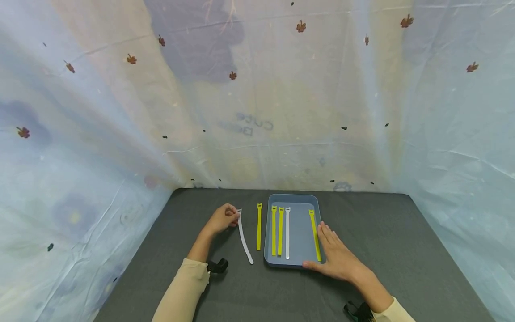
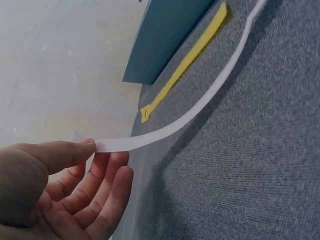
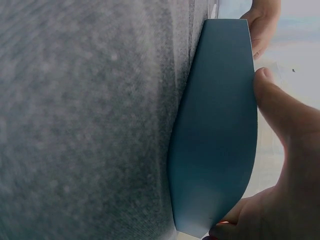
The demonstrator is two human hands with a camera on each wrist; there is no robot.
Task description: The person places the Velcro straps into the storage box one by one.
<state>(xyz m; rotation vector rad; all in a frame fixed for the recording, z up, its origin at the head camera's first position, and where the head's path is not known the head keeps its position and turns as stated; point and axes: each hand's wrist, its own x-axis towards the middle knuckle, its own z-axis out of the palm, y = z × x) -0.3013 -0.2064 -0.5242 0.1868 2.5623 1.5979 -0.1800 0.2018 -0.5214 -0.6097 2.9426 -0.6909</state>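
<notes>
My left hand (image 1: pixel 223 218) pinches the slotted head end of a white cable strap (image 1: pixel 243 237) between thumb and fingers; in the left wrist view the strap (image 2: pixel 200 106) curves down toward the cloth. My right hand (image 1: pixel 339 259) rests with straight fingers against the right side and near corner of a blue-grey tray (image 1: pixel 301 250). Inside the tray lie two yellow cable straps (image 1: pixel 274 232) at the left, a white strap (image 1: pixel 287 235) beside them, and a yellow strap (image 1: pixel 315 237) by the right wall. Another yellow strap (image 1: pixel 259 228) lies on the cloth between my left hand and the tray.
A dark grey cloth (image 1: pixel 241 295) covers the table. Behind it and along both sides hangs a pale patterned curtain (image 1: pixel 257 165). The tray's outer wall (image 3: pixel 215 125) stands upright in the right wrist view.
</notes>
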